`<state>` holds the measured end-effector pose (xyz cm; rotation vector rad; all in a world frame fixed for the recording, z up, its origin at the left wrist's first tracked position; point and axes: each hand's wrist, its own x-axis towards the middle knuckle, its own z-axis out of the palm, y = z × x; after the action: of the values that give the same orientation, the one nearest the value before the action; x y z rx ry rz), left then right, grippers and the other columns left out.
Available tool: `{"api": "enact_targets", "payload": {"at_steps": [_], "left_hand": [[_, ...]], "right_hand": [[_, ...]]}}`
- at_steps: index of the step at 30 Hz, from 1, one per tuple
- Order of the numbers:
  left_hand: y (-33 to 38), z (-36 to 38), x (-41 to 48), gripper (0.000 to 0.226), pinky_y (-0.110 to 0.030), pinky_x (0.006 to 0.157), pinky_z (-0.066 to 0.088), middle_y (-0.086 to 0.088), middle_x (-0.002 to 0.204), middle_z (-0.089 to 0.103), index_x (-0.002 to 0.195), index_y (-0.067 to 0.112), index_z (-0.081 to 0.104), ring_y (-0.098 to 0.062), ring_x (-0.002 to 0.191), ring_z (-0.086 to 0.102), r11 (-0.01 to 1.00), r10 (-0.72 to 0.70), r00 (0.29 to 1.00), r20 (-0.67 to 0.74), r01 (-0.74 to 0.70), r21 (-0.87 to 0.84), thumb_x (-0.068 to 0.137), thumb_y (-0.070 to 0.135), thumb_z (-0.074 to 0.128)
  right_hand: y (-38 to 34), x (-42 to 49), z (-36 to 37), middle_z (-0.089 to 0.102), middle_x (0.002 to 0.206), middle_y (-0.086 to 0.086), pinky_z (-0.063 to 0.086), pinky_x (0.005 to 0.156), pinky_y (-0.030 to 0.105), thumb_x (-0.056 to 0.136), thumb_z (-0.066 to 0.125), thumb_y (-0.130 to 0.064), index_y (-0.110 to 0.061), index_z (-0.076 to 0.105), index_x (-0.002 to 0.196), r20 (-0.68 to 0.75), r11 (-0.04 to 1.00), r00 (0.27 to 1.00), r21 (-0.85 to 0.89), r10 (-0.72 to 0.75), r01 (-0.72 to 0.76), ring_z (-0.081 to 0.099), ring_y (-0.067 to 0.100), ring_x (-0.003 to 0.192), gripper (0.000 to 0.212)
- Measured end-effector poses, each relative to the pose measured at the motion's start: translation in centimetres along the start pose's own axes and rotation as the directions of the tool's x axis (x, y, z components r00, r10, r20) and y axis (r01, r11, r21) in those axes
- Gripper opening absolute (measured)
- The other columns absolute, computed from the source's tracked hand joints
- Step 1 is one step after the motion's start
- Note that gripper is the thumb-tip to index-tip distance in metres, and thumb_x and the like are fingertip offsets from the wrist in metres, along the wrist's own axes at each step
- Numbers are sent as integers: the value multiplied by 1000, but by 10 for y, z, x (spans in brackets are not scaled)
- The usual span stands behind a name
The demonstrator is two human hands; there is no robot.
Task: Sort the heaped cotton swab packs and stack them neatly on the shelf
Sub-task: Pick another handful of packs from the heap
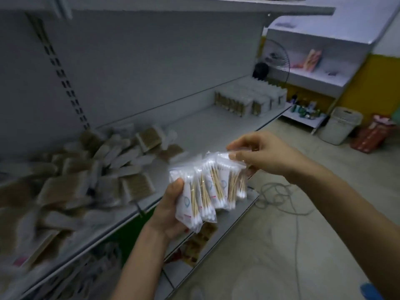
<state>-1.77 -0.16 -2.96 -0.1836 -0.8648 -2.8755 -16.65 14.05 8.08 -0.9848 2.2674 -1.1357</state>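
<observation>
A fanned bunch of clear cotton swab packs [212, 187] with wooden sticks is held in front of the shelf edge. My left hand [171, 204] grips the bunch from below, thumb on its near face. My right hand [262, 154] pinches the top edge of the rightmost packs. A loose heap of swab packs [86, 169] lies on the grey shelf [205, 126] at the left. Neat upright rows of stacked packs [249, 100] stand at the shelf's far right end.
A lower shelf [216, 241] holds other packaged goods below my hands. Grey cables [277, 198] trail on the floor. A standing fan [272, 59], a white bin [339, 126], a red bag [372, 135] and another white shelf unit [313, 72] stand at the far right.
</observation>
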Motion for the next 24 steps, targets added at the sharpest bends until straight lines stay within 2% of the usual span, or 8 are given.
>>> {"api": "enact_targets", "payload": {"at_steps": [3,6,8,10,13,18,21,24], "left_hand": [[-2,-8,67,54,-39,104,43,-19,133,57,135,1,52,-29,125,53,999,-47,999,-28,47,0,92,34,60],[-2,-16,115,77,-41,93,53,-16,117,67,112,8,72,-28,106,66,999,-46,986,-163,47,1,46,41,94],[-2,-24,139,86,-46,97,48,-18,120,65,110,9,73,-30,106,66,999,-46,971,-236,37,-39,35,41,98],[-4,-28,163,87,-49,98,44,-18,123,64,111,9,73,-31,108,65,996,-79,956,-284,63,-64,33,39,98],[-12,-27,197,84,-46,93,50,-17,118,67,106,8,75,-29,103,67,995,-85,941,-327,64,-74,31,37,99],[-26,-32,252,81,-46,77,58,-14,108,72,90,11,79,-27,91,72,992,58,853,-519,-107,-65,16,38,99],[-42,-36,284,79,-51,79,56,-12,112,71,89,16,80,-29,94,71,970,127,769,-627,-228,-83,16,40,98],[-63,-38,311,82,-57,82,50,-13,114,70,88,15,80,-34,98,69,936,147,669,-728,-332,-117,12,37,98]], "right_hand": [[19,42,-42,61,104,3,54,58,18,90,62,-15,-13,58,125,-4,997,999,-69,33,-33,64,13,78,35],[43,77,-76,63,102,-1,56,65,25,91,59,-10,-19,61,118,-21,995,999,-82,48,-49,64,16,84,29],[57,98,-90,67,94,1,56,72,36,90,57,-9,-26,65,97,-46,997,998,-59,43,-46,65,20,85,20],[71,123,-94,67,90,3,54,71,36,89,57,-10,-26,62,90,-44,998,999,-59,21,-23,64,19,81,18],[96,160,-93,63,89,8,50,71,40,85,66,-20,-19,62,93,17,992,997,-100,-72,73,60,23,78,9],[143,243,-145,60,93,-4,44,69,26,82,73,-25,-14,61,109,100,953,974,-208,-202,219,56,7,79,32],[176,297,-186,63,101,2,45,79,27,80,74,-19,-12,62,106,55,878,942,-346,-332,330,59,15,93,29],[204,345,-202,68,98,5,44,77,34,79,69,-35,-16,69,100,156,713,861,-499,-484,492,62,27,92,28]]}}
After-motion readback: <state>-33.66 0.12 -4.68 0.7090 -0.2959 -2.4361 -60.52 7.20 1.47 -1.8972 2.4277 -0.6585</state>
